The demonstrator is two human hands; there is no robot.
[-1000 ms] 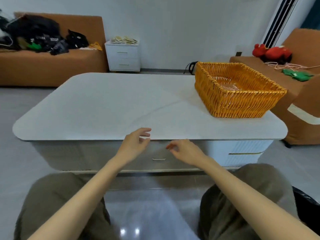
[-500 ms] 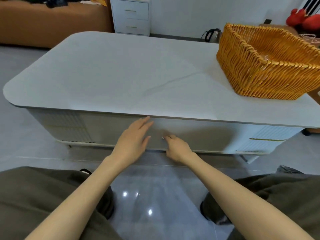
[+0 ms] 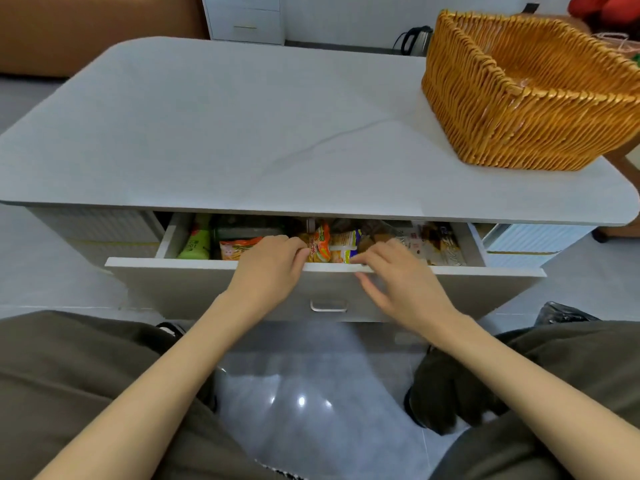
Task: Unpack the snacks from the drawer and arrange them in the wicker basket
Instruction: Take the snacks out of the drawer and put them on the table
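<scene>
Drawer: the drawer (image 3: 194,289) is pulled out only in part from under the tabletop (image 3: 242,133), so the back of its inside is hidden
Snacks: the snacks (image 3: 343,249) all lie inside the drawer, close side by side: a green pack (image 3: 195,244) at the left end, an orange packet (image 3: 239,249) beside it, a red-orange packet (image 3: 320,245) in the middle, pale packets (image 3: 440,247) to the right
Wicker basket: the wicker basket (image 3: 485,116) stands at the far right of the tabletop, well apart from the drawer; I see no packet in the part of its inside that shows
Left hand: the left hand (image 3: 270,268) curls its fingers over the top edge of the drawer front, just beside the red-orange packet; it holds no snack
Right hand: the right hand (image 3: 398,275) has its fingers over the same edge and its thumb on the front panel; it is blurred, so I cannot tell if it really grips
Handling: I judge the packets light, soft and crinkly, with slippery film; the contents may break if squeezed
Where to hold: pinch a packet at its sealed edge, or take it gently across the flat sides
Next: the drawer probably must come out more before the deeper packets can be reached
</scene>
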